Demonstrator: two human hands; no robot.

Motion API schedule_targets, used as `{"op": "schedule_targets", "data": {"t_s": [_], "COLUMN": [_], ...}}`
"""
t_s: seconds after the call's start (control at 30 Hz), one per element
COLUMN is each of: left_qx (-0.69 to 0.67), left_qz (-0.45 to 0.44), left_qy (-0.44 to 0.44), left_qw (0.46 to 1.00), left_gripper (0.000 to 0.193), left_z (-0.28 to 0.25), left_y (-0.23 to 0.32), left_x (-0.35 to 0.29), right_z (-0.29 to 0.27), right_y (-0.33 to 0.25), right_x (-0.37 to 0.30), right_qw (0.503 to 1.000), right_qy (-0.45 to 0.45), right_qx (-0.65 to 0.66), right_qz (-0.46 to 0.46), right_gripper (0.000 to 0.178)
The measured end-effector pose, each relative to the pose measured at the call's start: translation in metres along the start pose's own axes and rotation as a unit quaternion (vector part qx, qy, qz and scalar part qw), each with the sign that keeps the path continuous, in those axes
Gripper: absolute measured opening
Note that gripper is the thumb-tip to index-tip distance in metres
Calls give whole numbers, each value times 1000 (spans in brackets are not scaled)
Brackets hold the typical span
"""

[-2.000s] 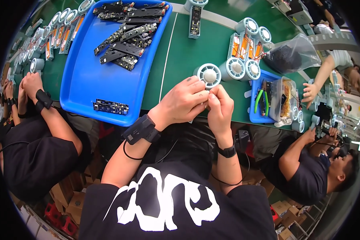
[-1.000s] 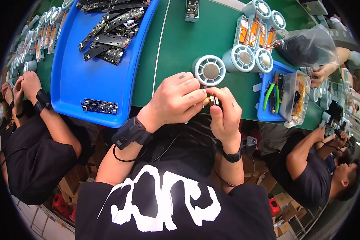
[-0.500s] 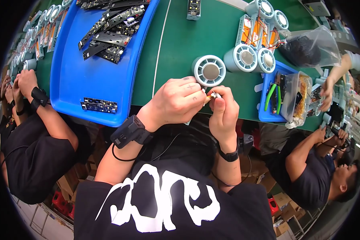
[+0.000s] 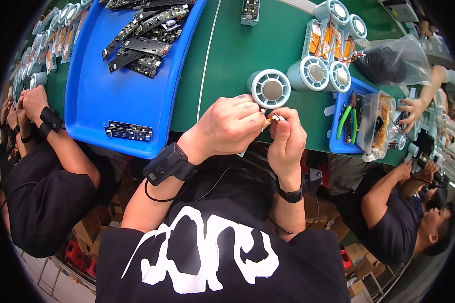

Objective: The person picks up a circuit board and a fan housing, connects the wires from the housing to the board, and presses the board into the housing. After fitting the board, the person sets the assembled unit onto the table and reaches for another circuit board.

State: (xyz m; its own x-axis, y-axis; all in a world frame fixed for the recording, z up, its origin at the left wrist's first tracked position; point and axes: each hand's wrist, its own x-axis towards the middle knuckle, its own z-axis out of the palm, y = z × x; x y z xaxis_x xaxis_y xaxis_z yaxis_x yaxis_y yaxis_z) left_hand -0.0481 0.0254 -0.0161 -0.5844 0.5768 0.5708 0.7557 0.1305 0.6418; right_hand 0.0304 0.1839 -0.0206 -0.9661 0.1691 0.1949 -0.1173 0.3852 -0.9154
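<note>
My left hand [image 4: 230,123] is closed around a light-blue handheld fan housing [image 4: 257,91], whose round slotted head sticks out beyond the fingers. Most of its handle is hidden under that hand; a pale corner shows below the palm. Between my hands run short yellow-orange wires [image 4: 269,121]. My right hand [image 4: 288,144] pinches a small white wire connector [image 4: 276,117] between thumb and forefinger, close to the left fingertips. What the connector touches is too small to make out.
A blue tray [image 4: 121,101] at left holds black circuit boards [image 4: 149,43]. Several fan housings with orange batteries [image 4: 331,43] stand at the back right. Nearby are a clear bag [image 4: 397,60] and a blue bin [image 4: 341,146] with green-handled pliers [image 4: 345,123]. Co-workers sit on both sides.
The view has shifted slightly, so things on the table sit a little further right. My hands keep nearly the same grip. At the right, another person's hand has reached lower over the parts.
</note>
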Motion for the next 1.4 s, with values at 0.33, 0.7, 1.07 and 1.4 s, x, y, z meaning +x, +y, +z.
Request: {"op": "schedule_targets", "data": {"t_s": [0.33,0.7,1.07,1.4], "left_qx": [19,9,27,10], "left_qz": [-20,5,-25,-60], "left_qy": [-30,5,3,5], "left_qw": [999,1000,999,998], "left_gripper": [23,19,17,14], "left_z": [-3,-2,0,4], "left_y": [2,6,3,5], "left_x": [1,6,1,3], "right_z": [-49,-22,-41,-59], "right_y": [-13,-14,-39,-20], "right_x": [7,-2,-12,-90], "right_qw": [960,950,845,874], "right_qy": [123,-31,-59,-5], "right_qx": [241,287,508,416], "right_qz": [66,115,156,251], "right_gripper": [44,21,23,24]}}
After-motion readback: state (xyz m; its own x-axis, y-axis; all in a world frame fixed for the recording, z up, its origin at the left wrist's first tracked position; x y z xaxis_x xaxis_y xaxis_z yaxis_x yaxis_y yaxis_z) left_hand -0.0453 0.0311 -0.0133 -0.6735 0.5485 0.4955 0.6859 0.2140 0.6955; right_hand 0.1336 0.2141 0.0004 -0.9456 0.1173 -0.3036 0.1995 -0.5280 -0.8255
